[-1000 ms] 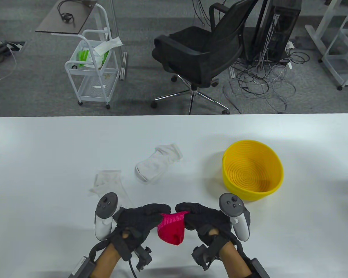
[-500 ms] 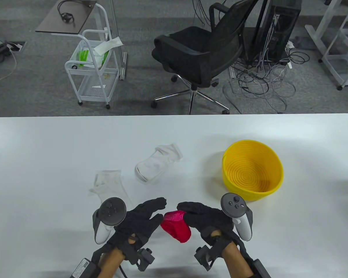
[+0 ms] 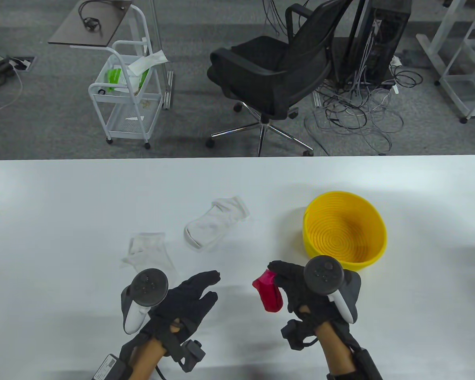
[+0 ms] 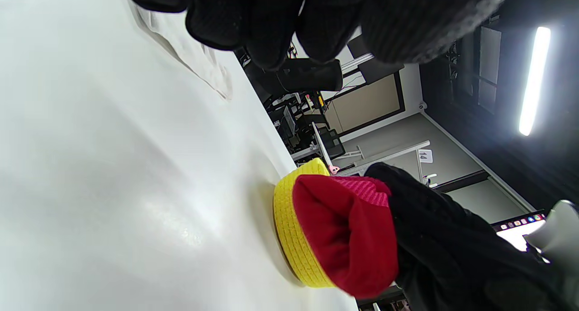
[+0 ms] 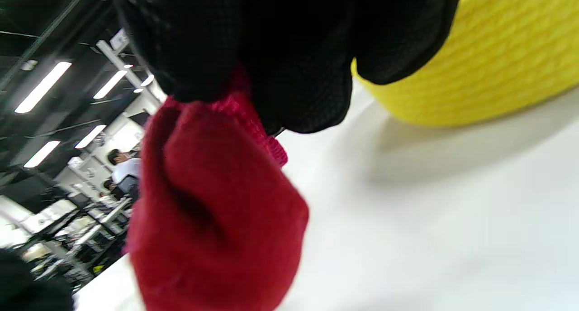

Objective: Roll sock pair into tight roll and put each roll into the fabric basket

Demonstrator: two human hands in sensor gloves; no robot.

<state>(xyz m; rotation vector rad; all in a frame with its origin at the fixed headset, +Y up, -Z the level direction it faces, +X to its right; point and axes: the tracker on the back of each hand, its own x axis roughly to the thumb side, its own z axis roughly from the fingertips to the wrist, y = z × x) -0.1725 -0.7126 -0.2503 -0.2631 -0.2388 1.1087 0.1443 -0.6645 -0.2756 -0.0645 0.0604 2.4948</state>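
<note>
On the table (image 3: 63, 206): one red sock roll (image 3: 268, 293), two white socks, one (image 3: 215, 223) rolled loosely and one (image 3: 148, 251) lying flat, one yellow basket (image 3: 374, 253), two gloved hands, left (image 3: 186, 297) and right (image 3: 297, 283); behind, one office chair (image 3: 277, 75), one white cart (image 3: 124, 87).

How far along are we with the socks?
Done: the red sock roll is rolled. In hand: the right hand holds it beside the yellow basket, which holds nothing yet. Left: drop it in, then roll the white socks. The left hand is free.
</note>
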